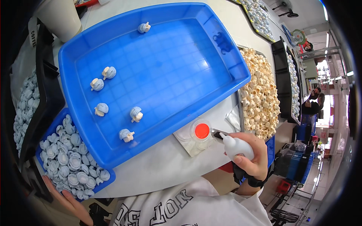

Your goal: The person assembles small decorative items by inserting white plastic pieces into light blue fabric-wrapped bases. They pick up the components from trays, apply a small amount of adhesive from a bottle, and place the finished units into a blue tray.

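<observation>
My right hand (253,160) is wrapped around a white squeeze bottle (241,148), its tip pointing up and left near a small clear round dish with an orange-red disc (201,130). A dark-bladed tool (217,134) lies partly behind the bottle tip. My left hand (62,196) is open, fingers stretched along the near-left side of a blue bin (106,175) heaped with pale blue cup-shaped pieces (69,158). Several small pale blue and cream joined pieces (136,114) lie scattered in the large blue tub (158,71).
Cream hollow pieces (260,90) fill a tray right of the tub. At the left, a black tray (51,90) holds more pale blue pieces, with a white cup (58,17) beyond. More filled trays (258,17) stand at the far right; people (313,101) are in the background.
</observation>
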Available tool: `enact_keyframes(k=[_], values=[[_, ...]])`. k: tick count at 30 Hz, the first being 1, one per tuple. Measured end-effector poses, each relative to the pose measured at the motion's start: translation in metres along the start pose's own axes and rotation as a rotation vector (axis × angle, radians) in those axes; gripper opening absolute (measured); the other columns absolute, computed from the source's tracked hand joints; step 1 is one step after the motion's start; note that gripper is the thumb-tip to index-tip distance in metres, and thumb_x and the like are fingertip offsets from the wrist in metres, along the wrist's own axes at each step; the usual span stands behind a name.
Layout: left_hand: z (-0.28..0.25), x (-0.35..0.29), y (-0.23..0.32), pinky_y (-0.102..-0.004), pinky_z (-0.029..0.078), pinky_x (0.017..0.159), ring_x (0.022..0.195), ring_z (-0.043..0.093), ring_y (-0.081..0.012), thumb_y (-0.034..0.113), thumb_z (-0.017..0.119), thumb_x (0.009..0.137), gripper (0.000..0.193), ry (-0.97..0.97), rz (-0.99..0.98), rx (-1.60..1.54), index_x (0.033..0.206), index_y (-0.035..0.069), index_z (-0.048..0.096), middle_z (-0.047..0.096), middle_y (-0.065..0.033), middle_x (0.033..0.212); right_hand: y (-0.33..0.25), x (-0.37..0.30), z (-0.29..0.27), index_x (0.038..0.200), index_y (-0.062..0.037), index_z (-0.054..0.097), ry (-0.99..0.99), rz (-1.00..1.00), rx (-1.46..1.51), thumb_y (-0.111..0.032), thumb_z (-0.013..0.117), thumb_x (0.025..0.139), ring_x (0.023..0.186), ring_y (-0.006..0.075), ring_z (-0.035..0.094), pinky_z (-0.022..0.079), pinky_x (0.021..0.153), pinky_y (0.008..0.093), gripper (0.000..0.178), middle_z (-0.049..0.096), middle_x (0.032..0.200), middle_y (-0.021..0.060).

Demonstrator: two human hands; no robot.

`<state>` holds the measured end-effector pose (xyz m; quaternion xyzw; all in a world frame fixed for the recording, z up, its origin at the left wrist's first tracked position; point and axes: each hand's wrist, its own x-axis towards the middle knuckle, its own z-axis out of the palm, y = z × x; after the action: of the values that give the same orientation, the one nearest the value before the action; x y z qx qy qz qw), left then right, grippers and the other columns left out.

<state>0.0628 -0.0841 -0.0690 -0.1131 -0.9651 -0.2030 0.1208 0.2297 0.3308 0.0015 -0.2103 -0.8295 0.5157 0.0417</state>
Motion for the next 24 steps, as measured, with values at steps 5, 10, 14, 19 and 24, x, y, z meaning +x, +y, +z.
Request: enact_keyframes(k=[5, 10, 14, 19, 24], values=[[0.001, 0.003, 0.003, -0.0429, 0.021, 0.105, 0.129, 0.029, -0.0306, 0.020, 0.031, 0.094, 0.046, 0.037, -0.022, -0.015, 0.134, -0.003, 0.031, 0.029, -0.0184, 0.140, -0.009, 0.004, 0.000, 0.108, 0.0021, 0.056, 0.016, -0.063, -0.092, -0.019, 0.065, 0.070, 0.066, 0.0171, 0.062, 0.047, 0.061, 0.0259, 0.045, 0.064, 0.081, 0.0111], [0.002, 0.003, 0.001, -0.0438, 0.026, 0.102, 0.127, 0.032, -0.0294, 0.018, 0.036, 0.093, 0.042, 0.092, -0.042, -0.023, 0.131, -0.001, 0.036, 0.035, -0.0160, 0.135, -0.004, -0.001, 0.000, 0.103, 0.0016, 0.056, 0.089, -0.049, -0.070, -0.021, 0.065, 0.069, 0.062, 0.0163, 0.061, 0.046, 0.057, 0.0242, 0.042, 0.064, 0.075, 0.0099], [0.004, 0.002, -0.010, -0.0436, 0.028, 0.100, 0.125, 0.035, -0.0288, 0.018, 0.038, 0.093, 0.041, 0.117, -0.043, -0.024, 0.130, 0.001, 0.038, 0.036, -0.0144, 0.133, -0.005, -0.007, -0.004, 0.099, 0.0020, 0.058, 0.093, -0.029, -0.108, -0.022, 0.066, 0.067, 0.060, 0.0164, 0.061, 0.045, 0.055, 0.0241, 0.041, 0.064, 0.073, 0.0096], [0.004, 0.003, -0.014, -0.0430, 0.028, 0.100, 0.124, 0.035, -0.0287, 0.018, 0.038, 0.094, 0.041, 0.120, -0.015, -0.004, 0.130, -0.001, 0.037, 0.036, -0.0152, 0.133, -0.006, -0.012, -0.006, 0.096, 0.0028, 0.059, 0.083, 0.039, -0.098, -0.021, 0.065, 0.066, 0.059, 0.0170, 0.061, 0.045, 0.054, 0.0244, 0.039, 0.064, 0.071, 0.0098], [0.004, 0.007, -0.008, -0.0411, 0.028, 0.101, 0.124, 0.035, -0.0296, 0.019, 0.035, 0.095, 0.041, 0.117, 0.020, 0.038, 0.130, -0.002, 0.038, 0.037, -0.0168, 0.134, 0.002, -0.017, -0.010, 0.096, 0.0030, 0.059, 0.023, 0.031, -0.112, -0.019, 0.063, 0.066, 0.057, 0.0179, 0.061, 0.045, 0.053, 0.0248, 0.037, 0.064, 0.071, 0.0103]])
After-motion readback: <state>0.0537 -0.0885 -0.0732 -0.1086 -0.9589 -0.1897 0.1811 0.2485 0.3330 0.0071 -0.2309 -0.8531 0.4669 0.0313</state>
